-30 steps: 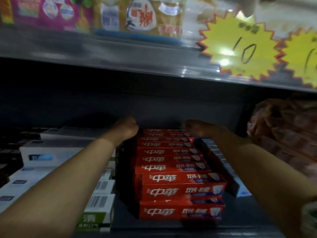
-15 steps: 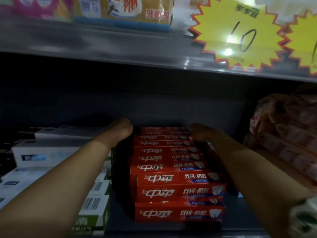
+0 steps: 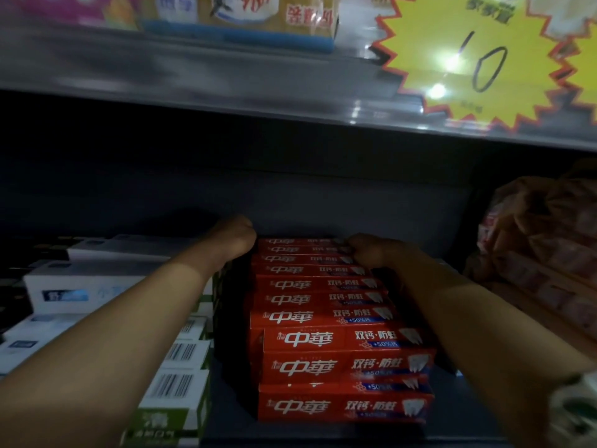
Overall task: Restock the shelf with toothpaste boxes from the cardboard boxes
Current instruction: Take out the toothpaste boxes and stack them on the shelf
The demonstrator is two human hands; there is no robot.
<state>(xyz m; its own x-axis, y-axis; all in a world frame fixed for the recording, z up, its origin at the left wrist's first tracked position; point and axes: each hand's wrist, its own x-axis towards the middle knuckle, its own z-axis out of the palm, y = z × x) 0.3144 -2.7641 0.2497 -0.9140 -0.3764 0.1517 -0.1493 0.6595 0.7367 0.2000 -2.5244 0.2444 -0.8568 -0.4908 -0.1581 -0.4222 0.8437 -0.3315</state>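
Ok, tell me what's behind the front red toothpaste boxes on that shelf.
Behind the front red toothpaste boxes, more red boxes run back in a row. The left hand and right hand sit at the rearmost ones. Beyond that is dark; nothing can be made out.

Deep on the shelf (image 3: 323, 438), red toothpaste boxes (image 3: 339, 350) stacked in a row; left hand (image 3: 232, 240) and right hand (image 3: 374, 250) flanking the row's far end, fingers hidden.

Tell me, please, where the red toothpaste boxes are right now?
In the head view, the red toothpaste boxes run in a row down the middle of the shelf, between both forearms, with white boxes to their left.
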